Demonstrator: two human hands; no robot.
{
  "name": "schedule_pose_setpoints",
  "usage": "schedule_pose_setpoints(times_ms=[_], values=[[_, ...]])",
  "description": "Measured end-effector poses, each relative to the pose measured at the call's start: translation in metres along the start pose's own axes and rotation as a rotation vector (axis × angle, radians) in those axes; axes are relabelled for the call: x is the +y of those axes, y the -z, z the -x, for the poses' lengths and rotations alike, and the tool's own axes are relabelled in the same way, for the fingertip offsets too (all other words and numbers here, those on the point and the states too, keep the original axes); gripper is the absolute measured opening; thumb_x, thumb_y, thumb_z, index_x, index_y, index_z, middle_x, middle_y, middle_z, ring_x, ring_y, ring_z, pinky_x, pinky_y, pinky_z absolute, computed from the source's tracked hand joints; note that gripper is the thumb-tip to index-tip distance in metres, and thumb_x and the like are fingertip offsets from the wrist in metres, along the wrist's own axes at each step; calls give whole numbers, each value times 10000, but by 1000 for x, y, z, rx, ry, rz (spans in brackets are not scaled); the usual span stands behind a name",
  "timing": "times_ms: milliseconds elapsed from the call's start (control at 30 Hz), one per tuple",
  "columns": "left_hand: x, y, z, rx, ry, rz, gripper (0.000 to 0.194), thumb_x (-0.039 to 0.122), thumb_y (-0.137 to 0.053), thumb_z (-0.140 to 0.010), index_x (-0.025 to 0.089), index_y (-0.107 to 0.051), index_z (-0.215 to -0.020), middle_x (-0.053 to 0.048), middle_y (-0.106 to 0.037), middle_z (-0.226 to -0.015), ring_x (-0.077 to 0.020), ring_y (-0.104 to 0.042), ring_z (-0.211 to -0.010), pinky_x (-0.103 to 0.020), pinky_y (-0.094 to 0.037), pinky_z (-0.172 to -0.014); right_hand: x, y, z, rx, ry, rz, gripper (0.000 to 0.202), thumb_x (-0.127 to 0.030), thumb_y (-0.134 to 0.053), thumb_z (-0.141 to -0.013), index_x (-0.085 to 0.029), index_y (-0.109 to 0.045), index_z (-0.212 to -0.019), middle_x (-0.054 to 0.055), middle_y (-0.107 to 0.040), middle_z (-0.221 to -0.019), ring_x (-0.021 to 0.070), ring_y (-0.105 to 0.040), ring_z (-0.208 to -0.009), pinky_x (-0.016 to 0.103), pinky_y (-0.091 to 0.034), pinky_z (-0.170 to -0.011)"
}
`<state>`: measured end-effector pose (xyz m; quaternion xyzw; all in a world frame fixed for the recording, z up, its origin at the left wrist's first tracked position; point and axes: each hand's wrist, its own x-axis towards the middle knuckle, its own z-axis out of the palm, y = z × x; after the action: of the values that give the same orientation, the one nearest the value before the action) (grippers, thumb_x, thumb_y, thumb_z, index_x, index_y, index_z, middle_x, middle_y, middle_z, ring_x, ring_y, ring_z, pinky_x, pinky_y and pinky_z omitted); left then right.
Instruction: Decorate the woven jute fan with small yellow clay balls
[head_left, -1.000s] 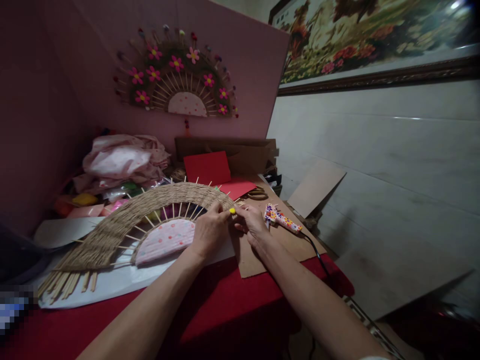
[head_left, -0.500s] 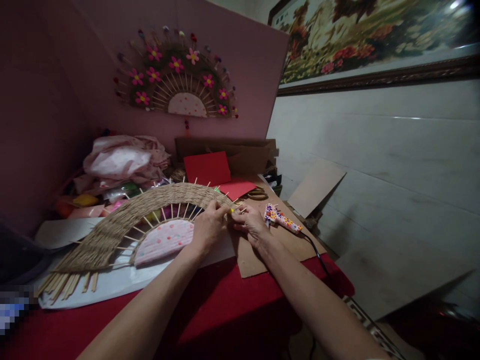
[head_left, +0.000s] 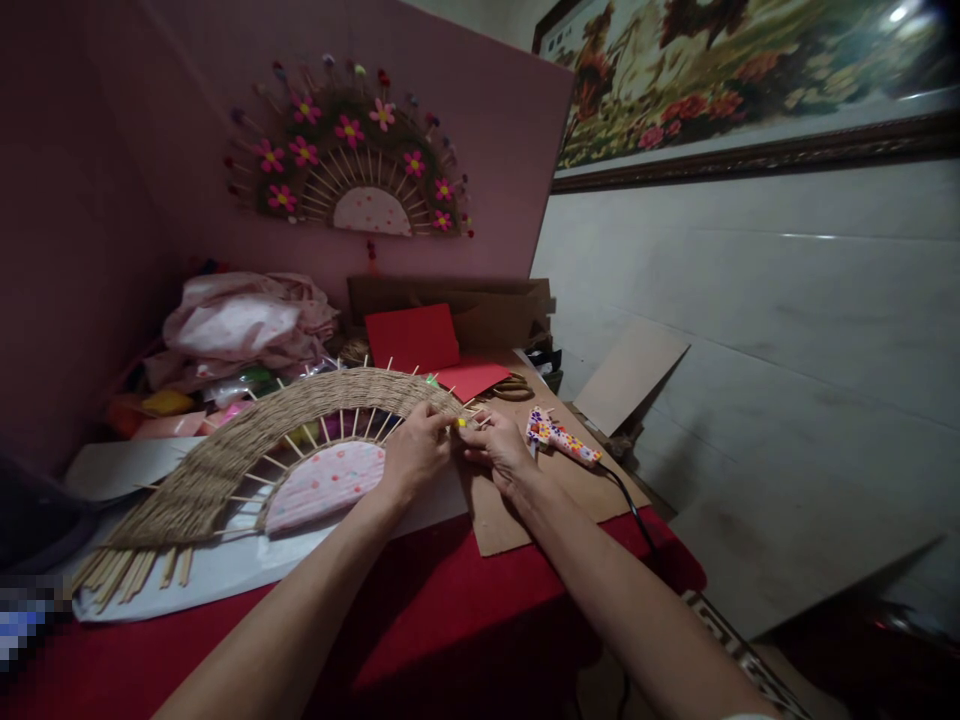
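Observation:
A half-round fan [head_left: 180, 480] of wooden sticks woven with brown twine lies on the table, its centre covered by spotted pink cloth [head_left: 326, 485]. At the fan's right end my left hand [head_left: 420, 445] is closed, fingertips pinched by a small yellow piece [head_left: 460, 423]. My right hand [head_left: 499, 450] meets it there, thumb and fingers pinched at the same spot near the stick ends. What exactly each hand grips is too small and partly covered to make out. To the right of my right hand lies a flower-patterned glue gun [head_left: 562, 438] with a black cord.
Scissors [head_left: 514, 388] and red card [head_left: 474, 378] lie behind my hands, on and beside a cardboard sheet [head_left: 585, 490]. Bundled pink cloth [head_left: 247, 320] and bagged coloured material are at the back left. A finished fan with pink flowers [head_left: 350, 130] hangs on the pink panel.
The view has shifted slightly. Both hands stay together at the fan's right end, and a little more of the yellow piece shows between the fingertips.

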<state>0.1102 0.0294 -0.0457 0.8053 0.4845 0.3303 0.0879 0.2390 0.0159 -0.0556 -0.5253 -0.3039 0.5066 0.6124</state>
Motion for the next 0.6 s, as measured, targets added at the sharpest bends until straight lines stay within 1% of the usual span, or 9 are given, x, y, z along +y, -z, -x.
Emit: schedule_pose_setpoints(times_ms=[67,133,200,333,400,467,533,600], values=[[0,0,0,12,3,30,264,181,-486,-794,232,-717,-912,-31,-596,-836,-148,-565,-762,-253,-402,-672,0,0,-1,-18,-5,-2,347,-199,-784,-519,-179,-499,-716,-65,-549,-574,73,-521,-492,163,-447,-405],[0,0,0,25,-1,47,250,198,-490,-800,220,-723,-886,-32,-588,-806,-146,-557,-746,-253,-404,-669,1,0,-2,-28,0,-3,283,-264,-750,-601,-175,-505,-710,-51,-551,-568,72,-517,-480,155,-437,-384],[-1,0,1,34,-9,54,252,200,-485,-804,213,-725,-879,-33,-587,-803,-144,-554,-745,-253,-408,-676,3,0,-4,-17,5,2,229,-295,-700,-676,-171,-512,-711,-43,-545,-552,68,-506,-463,144,-422,-363],[-3,-3,1,66,-35,85,243,201,-487,-804,210,-726,-848,-31,-584,-788,-138,-553,-739,-251,-421,-689,5,-1,-5,2,2,14,192,-286,-675,-715,-173,-520,-719,-43,-554,-551,59,-497,-448,130,-413,-358],[-4,-4,1,107,-47,112,248,182,-480,-799,207,-722,-849,-32,-584,-795,-136,-555,-741,-249,-432,-702,3,-1,-4,-6,-5,6,196,-320,-662,-733,-174,-531,-728,-44,-558,-556,58,-498,-445,131,-416,-365],[-4,-5,2,139,-50,112,275,148,-464,-791,205,-715,-889,-36,-584,-815,-135,-559,-750,-248,-439,-714,1,0,-2,-20,-13,-14,197,-359,-616,-776,-176,-547,-759,-41,-571,-573,60,-507,-450,135,-420,-374],[-4,-4,3,120,-67,65,301,132,-453,-788,209,-709,-926,-43,-582,-834,-140,-560,-754,-253,-442,-717,0,0,-1,-41,-24,-25,198,-376,-553,-822,-179,-558,-803,-34,-587,-592,66,-520,-455,142,-423,-381],[-2,-2,4,78,-88,5,316,131,-443,-789,214,-707,-942,-50,-581,-848,-148,-562,-762,-259,-442,-716,0,1,-2,-57,-38,-19,210,-387,-525,-840,-180,-556,-821,-31,-588,-587,71,-527,-452,149,-426,-390]])
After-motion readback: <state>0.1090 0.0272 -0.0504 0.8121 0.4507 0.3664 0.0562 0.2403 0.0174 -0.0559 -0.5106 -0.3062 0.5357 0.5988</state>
